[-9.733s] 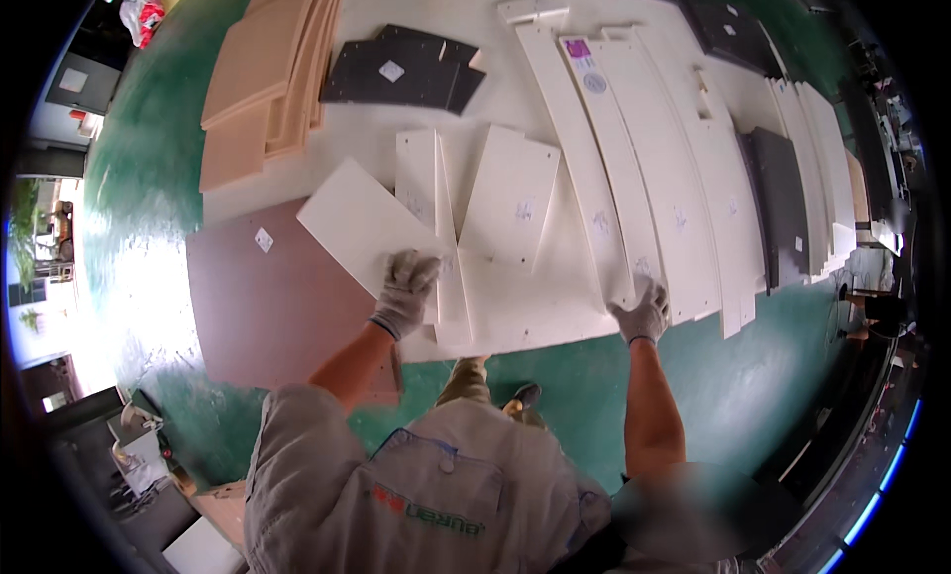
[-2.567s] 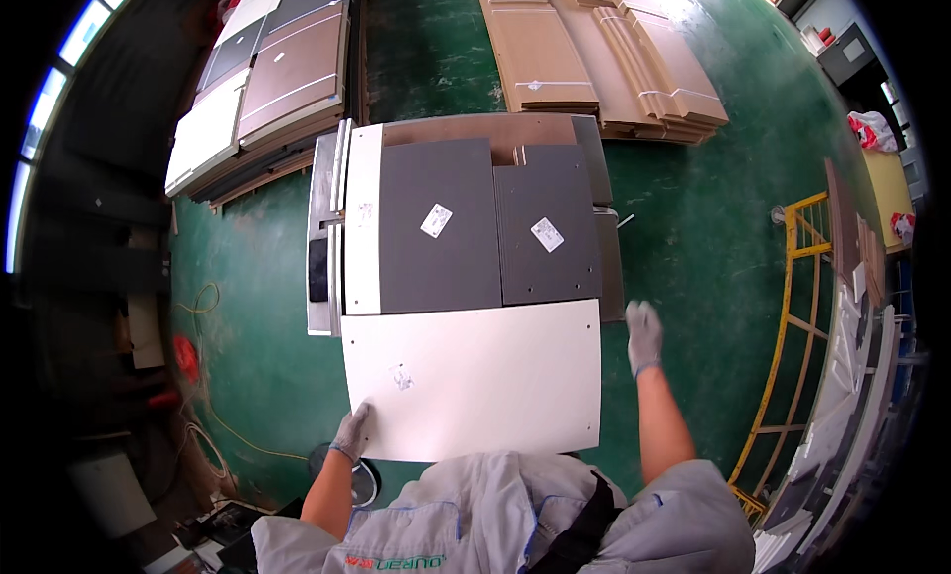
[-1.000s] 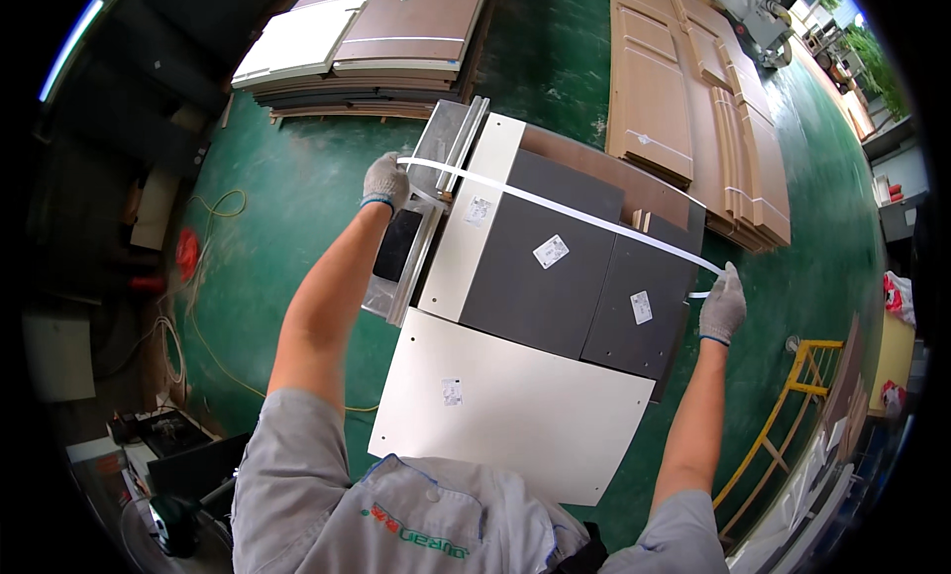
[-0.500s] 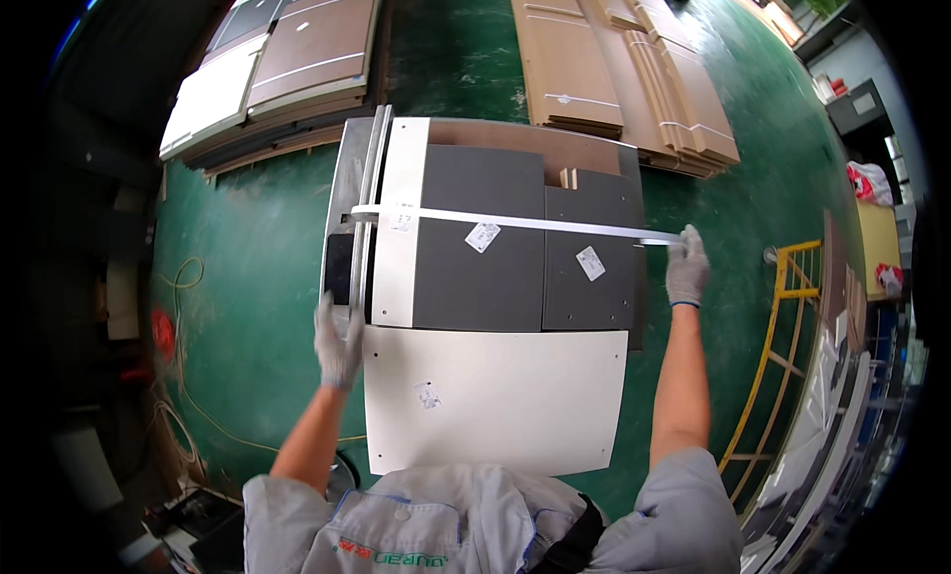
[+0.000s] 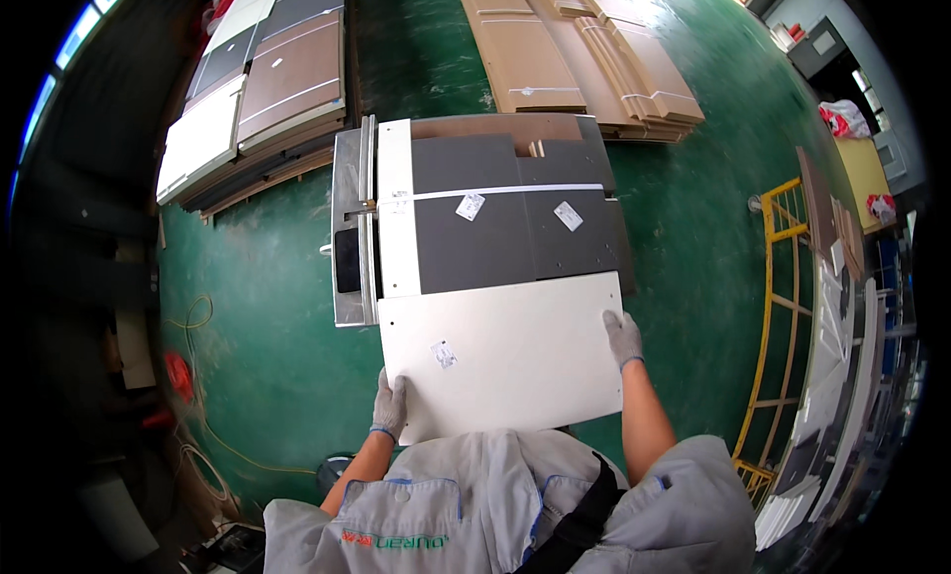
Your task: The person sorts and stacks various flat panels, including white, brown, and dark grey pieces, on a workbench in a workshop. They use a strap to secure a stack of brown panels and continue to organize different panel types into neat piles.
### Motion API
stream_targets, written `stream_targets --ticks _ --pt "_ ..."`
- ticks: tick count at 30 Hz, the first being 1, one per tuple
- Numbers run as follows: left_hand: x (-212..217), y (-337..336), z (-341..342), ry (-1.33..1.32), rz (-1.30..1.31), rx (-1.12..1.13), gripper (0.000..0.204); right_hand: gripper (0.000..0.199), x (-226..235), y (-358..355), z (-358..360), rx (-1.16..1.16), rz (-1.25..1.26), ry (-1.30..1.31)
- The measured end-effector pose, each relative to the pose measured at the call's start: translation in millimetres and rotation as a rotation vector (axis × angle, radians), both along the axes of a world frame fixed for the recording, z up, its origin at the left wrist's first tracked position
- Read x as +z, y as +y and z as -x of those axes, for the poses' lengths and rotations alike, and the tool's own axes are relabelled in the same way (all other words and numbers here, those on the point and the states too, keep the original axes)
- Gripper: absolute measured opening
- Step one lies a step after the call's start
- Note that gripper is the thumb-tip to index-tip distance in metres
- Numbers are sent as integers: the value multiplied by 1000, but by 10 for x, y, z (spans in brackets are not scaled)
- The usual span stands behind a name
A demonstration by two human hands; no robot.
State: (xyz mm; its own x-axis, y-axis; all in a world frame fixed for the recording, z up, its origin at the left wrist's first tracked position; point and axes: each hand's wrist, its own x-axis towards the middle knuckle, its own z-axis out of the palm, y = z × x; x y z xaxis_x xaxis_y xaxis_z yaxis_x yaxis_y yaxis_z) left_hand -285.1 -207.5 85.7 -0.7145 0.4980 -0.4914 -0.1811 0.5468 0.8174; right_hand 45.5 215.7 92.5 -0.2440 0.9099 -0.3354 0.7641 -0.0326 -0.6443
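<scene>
The large white panel [image 5: 505,351] lies flat at the near end of the stack, just this side of the two dark grey panels [image 5: 510,227]. The gloved left hand [image 5: 389,408] clasps the white panel's near-left corner, while the gloved right hand [image 5: 623,337] rests curled on its right edge. Beige boards [image 5: 580,44] lie on the green floor [image 5: 267,326] well beyond the white panel.

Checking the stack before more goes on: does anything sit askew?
The large white panel, held at its edges by left hand and right hand, lies slightly skewed to the dark grey panels beneath.
</scene>
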Motion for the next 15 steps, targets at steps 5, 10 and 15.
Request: stream_targets --ticks 5,10,15 --pt "23 74 -21 -2 56 55 57 68 -146 139 52 2 -61 -112" --pt "-277 -286 -46 -387 -92 330 59 74 -328 152 -289 -48 73 260" --pt "-68 -753 -798 -658 -73 757 73 76 -118 -817 -1178 -268 410 414"
